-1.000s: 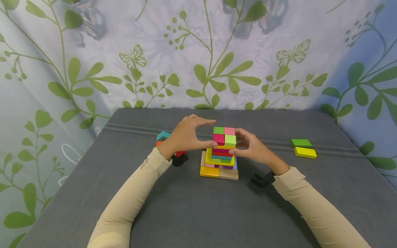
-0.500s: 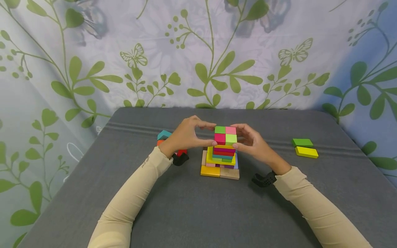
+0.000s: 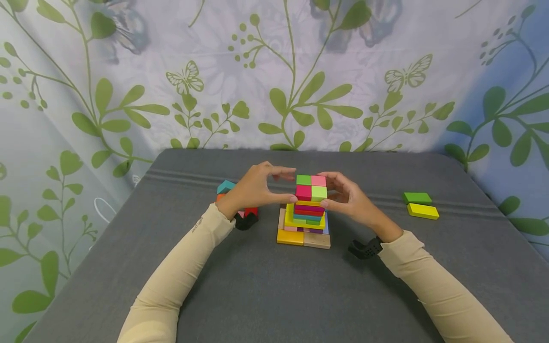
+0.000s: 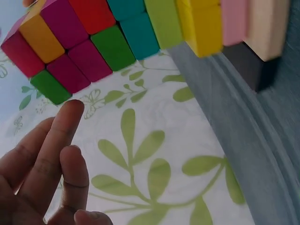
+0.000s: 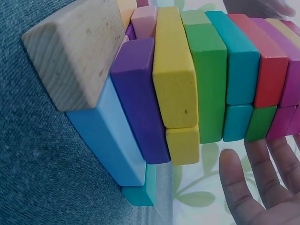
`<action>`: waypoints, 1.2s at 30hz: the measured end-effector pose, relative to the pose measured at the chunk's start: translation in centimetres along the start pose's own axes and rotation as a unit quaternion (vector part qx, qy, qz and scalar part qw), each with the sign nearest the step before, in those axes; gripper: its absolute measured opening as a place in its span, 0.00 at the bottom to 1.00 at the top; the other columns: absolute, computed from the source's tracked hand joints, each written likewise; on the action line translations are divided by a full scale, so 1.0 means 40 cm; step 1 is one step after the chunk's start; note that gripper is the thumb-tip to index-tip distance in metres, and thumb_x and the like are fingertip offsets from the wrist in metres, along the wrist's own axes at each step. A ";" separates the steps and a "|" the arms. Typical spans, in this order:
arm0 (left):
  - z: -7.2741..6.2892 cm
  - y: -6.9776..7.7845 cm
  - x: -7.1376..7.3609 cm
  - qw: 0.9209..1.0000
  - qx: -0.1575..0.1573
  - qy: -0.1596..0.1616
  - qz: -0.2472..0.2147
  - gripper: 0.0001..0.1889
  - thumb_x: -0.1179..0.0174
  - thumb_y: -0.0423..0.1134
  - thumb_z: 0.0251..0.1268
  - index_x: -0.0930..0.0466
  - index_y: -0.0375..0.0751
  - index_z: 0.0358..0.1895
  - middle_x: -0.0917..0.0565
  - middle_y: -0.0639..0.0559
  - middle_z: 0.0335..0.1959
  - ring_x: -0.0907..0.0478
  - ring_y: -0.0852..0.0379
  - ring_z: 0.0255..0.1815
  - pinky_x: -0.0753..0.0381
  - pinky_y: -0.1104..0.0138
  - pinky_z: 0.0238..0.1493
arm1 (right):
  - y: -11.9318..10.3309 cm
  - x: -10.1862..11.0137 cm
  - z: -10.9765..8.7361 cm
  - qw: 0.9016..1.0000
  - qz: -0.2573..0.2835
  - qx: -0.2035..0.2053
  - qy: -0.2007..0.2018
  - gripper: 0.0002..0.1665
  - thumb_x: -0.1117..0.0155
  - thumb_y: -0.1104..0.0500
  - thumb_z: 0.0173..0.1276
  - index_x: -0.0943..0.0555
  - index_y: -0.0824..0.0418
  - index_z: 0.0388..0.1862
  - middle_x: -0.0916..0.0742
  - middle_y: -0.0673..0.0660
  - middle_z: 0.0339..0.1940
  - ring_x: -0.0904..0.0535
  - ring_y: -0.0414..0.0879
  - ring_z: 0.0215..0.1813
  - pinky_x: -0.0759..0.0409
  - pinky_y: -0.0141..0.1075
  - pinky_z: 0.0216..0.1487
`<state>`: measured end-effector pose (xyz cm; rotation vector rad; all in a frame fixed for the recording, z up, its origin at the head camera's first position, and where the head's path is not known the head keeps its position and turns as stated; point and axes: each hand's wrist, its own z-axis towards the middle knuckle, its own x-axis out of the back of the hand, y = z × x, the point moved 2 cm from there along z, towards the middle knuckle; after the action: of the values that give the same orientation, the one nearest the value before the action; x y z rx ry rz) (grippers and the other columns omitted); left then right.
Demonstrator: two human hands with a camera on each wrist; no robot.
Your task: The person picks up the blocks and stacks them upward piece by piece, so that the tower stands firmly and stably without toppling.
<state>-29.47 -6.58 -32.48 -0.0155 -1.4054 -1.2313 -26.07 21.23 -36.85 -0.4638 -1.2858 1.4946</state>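
Observation:
A stepped tower of coloured wooden blocks [image 3: 310, 208] stands upright in the middle, wide at the base and narrower above. Its top layer shows green, pink, crimson and lime pieces. My left hand [image 3: 256, 188] is at the tower's upper left, thumb and fingers extended; in the left wrist view its fingers [image 4: 70, 123] reach close to a green block [image 4: 50, 87], with a small gap visible. On the opposite side, my right hand [image 3: 348, 200] has its thumb at the right front edge near the top. In the right wrist view its fingertips are at the magenta blocks [image 5: 282, 121]; contact is hard to judge.
On the grey tabletop [image 3: 274, 295], a green block [image 3: 417, 197] and a yellow block [image 3: 422, 211] lie at the right. Teal [image 3: 226, 186], orange and red blocks sit partly hidden behind my left wrist. A leaf-patterned curtain [image 3: 240, 85] hangs behind.
My right hand has shifted slightly up along the tower's right side since a second ago. My left hand drew back slightly left in the last half second. The blocks look unmoved.

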 end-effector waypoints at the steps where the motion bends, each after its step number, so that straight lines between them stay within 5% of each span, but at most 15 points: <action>1: -0.005 -0.005 0.005 1.000 0.000 -0.003 0.000 0.38 0.20 0.49 0.64 0.21 0.42 0.76 0.09 0.52 0.57 0.25 0.52 0.50 0.23 0.56 0.51 | 0.001 0.000 0.000 1.000 0.000 -0.002 -0.002 0.36 0.30 0.68 0.75 0.33 0.76 0.76 0.17 0.50 0.62 0.18 0.44 0.57 0.16 0.33 0.58; 5: -0.033 -0.037 0.032 1.000 0.006 -0.024 -0.005 0.35 0.24 0.45 0.70 0.23 0.40 0.77 0.10 0.49 0.59 0.22 0.49 0.51 0.22 0.55 0.50 | 0.003 0.001 -0.001 1.000 -0.003 -0.006 -0.008 0.37 0.28 0.66 0.74 0.33 0.75 0.76 0.17 0.53 0.61 0.17 0.45 0.56 0.15 0.35 0.58; 10: -0.076 -0.095 0.060 0.995 0.050 -0.078 0.034 0.19 0.31 0.40 0.77 0.14 0.37 0.65 0.11 0.45 0.57 0.18 0.48 0.52 0.17 0.53 0.55 | 0.007 0.003 -0.003 1.000 -0.006 -0.008 -0.012 0.37 0.27 0.66 0.73 0.32 0.74 0.76 0.17 0.55 0.61 0.17 0.45 0.55 0.15 0.35 0.58; 18: -0.114 -0.154 0.045 0.966 0.129 -0.147 0.166 0.16 0.23 0.42 0.67 0.09 0.42 0.55 0.09 0.54 0.47 0.14 0.53 0.48 0.14 0.53 0.53 | 0.010 0.004 -0.004 1.000 -0.006 -0.004 -0.011 0.36 0.28 0.67 0.73 0.32 0.75 0.75 0.17 0.51 0.60 0.17 0.45 0.55 0.15 0.35 0.58; 24: -0.106 -0.148 0.011 0.962 0.102 -0.139 0.213 0.18 0.19 0.41 0.62 0.09 0.40 0.53 0.08 0.51 0.44 0.15 0.55 0.41 0.14 0.60 0.48 | 0.009 0.003 -0.004 1.000 -0.002 -0.004 -0.013 0.36 0.29 0.67 0.74 0.33 0.76 0.75 0.16 0.50 0.60 0.17 0.45 0.56 0.16 0.36 0.58; 28: -0.092 -0.117 0.019 0.973 0.085 -0.120 0.180 0.18 0.21 0.42 0.65 0.09 0.39 0.54 0.09 0.50 0.48 0.15 0.52 0.45 0.14 0.58 0.51 | 0.009 0.002 -0.003 1.000 0.001 -0.004 -0.014 0.36 0.30 0.67 0.75 0.33 0.76 0.75 0.16 0.48 0.60 0.18 0.45 0.57 0.16 0.35 0.59; 32: -0.063 -0.069 0.046 0.987 0.053 -0.061 0.137 0.19 0.24 0.44 0.69 0.12 0.39 0.57 0.10 0.47 0.51 0.16 0.46 0.52 0.15 0.52 0.55 | 0.008 -0.001 0.000 1.000 -0.001 -0.006 -0.013 0.35 0.31 0.67 0.76 0.33 0.76 0.75 0.16 0.49 0.60 0.18 0.44 0.58 0.16 0.33 0.58; 36: -0.025 -0.018 0.063 0.994 0.022 -0.007 0.109 0.20 0.26 0.47 0.72 0.14 0.39 0.59 0.11 0.47 0.50 0.17 0.48 0.53 0.17 0.51 0.56 | 0.006 -0.002 0.001 1.000 -0.001 -0.011 -0.012 0.35 0.31 0.67 0.75 0.33 0.76 0.75 0.17 0.51 0.60 0.18 0.44 0.58 0.15 0.33 0.57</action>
<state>-29.95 -9.11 -31.37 -0.1436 -1.4025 -1.0225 -26.18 21.17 -37.07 -0.4586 -1.3218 1.4898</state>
